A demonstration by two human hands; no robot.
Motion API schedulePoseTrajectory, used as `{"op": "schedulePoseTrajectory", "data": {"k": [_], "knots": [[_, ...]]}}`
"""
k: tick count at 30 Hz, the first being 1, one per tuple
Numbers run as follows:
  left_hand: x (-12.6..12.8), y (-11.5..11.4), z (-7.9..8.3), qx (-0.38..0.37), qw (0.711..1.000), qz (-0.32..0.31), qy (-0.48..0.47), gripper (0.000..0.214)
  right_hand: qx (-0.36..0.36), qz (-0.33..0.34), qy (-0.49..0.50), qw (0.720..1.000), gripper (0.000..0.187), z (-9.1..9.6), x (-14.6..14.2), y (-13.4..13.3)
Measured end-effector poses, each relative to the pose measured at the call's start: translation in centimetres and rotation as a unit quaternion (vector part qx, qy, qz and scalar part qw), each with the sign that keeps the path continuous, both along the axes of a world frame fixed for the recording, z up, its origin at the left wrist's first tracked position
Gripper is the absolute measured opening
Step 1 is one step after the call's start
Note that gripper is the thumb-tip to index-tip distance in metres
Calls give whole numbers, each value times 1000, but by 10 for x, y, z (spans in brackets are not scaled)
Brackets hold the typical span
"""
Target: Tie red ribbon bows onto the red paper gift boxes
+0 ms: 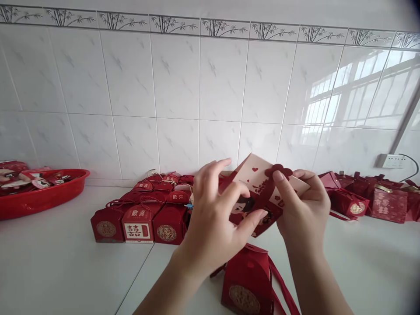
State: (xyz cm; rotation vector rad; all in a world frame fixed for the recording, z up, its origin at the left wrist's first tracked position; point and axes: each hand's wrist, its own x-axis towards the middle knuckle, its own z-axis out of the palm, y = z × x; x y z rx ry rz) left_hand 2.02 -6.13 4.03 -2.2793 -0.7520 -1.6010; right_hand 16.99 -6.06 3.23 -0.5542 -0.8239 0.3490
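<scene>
A pink and red gift box (pixel 254 177) with printed hearts, a cartoon figure and a dark red flower-shaped tab is held up, tilted, above the counter. My right hand (pixel 303 210) grips its right side, the thumb pressing on the flower tab. My left hand (pixel 216 210) is at the box's left side with fingers bent but apart; its thumb and index finger overlap the box, and I cannot tell whether they touch it. Below both hands a red gift box (pixel 246 280) with a round gold emblem and red ribbon stands on the counter.
Rows of red gift boxes (pixel 138 223) stand at left centre against the tiled wall (pixel 177 78). A red plastic basin (pixel 65 188) holding small packets sits at far left. More red boxes and bags (pixel 389 203) line the right, below a wall socket (pixel 392 161).
</scene>
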Motion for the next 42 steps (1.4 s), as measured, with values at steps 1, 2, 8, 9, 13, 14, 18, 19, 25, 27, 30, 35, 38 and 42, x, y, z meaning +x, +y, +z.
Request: {"op": "schedulePoseTrajectory", "data": {"k": [1,2,8,9,13,14,18,19,25,27,30,35,38,42], "knots": [[4,1,-3,-4,1000,18,7,20,5,-21,11,1000,36,0,-1,1],[9,3,-6,-7,999,33,9,19,9,-39,20,999,36,0,-2,3],[22,13,-21,-19,997,67,23,12,24,-87,46,995,37,-2,-4,13],[22,14,-21,-28,997,68,27,14,27,-86,48,995,37,-2,-4,15],[19,16,-21,-79,995,54,16,11,21,-74,48,996,37,-4,-2,20],[20,17,-22,-80,995,55,10,15,14,-77,44,996,37,-5,-2,20],[23,22,-23,-69,995,74,17,4,-5,-119,0,993,35,-8,-6,22],[21,23,-22,-78,994,78,25,3,-2,-130,-14,991,34,-8,-7,22],[-18,26,1,-154,985,79,23,10,31,-161,-127,978,25,-6,-2,20],[-36,23,11,-166,984,63,3,9,41,-148,-182,971,23,-6,3,19],[-51,10,21,-164,984,4,-65,6,70,-96,-305,945,22,-9,6,17],[-48,-23,26,-10,981,-38,-188,11,180,-42,-474,861,21,-9,-5,6],[-46,-30,25,43,978,-49,-197,20,246,-59,-486,837,22,-5,-15,-5],[-53,-27,23,38,983,-94,-150,33,286,-78,-484,823,22,-1,-18,-12]]}}
